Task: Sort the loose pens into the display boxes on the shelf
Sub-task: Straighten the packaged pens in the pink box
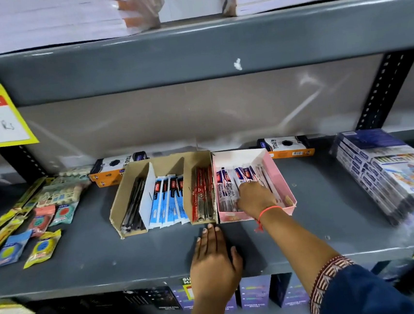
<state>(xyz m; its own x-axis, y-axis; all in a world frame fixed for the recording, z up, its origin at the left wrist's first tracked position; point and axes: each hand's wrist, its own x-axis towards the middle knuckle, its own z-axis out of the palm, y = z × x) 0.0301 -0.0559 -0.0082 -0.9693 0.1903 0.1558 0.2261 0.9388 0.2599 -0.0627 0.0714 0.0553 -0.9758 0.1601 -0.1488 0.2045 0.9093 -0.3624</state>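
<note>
On the grey metal shelf [139, 254] stand two open display boxes side by side, their walls touching. The brown cardboard box [119, 203] on the left has three compartments: black pens [133, 207] in the leftmost one, blue-and-white packed pens [166, 201] in the middle, and red packed pens [202, 195] in the right one, all lying lengthwise. The pink box [280, 180] to its right holds white sleeved pens with blue and red print [225, 188]. The person's right hand [254, 198] reaches down into the pink box, palm down on the pens, fingers curled forward over them (whether it actually grips any pen cannot be told, since the fingertips are hidden under the hand). A red thread [267, 213] circles that wrist, and a blue sleeve with a patterned cuff [331, 279] covers the forearm further back. The left hand [215, 262] lies flat and open on the bare shelf just in front of the boxes, fingers stretched toward the seam between them, holding nothing. Small packets [42, 246] lie scattered at the shelf's left, two orange-and-black cartons [287, 146] sit behind the boxes, and a stack of colourful packs [389, 172] stands well apart to the right.
</note>
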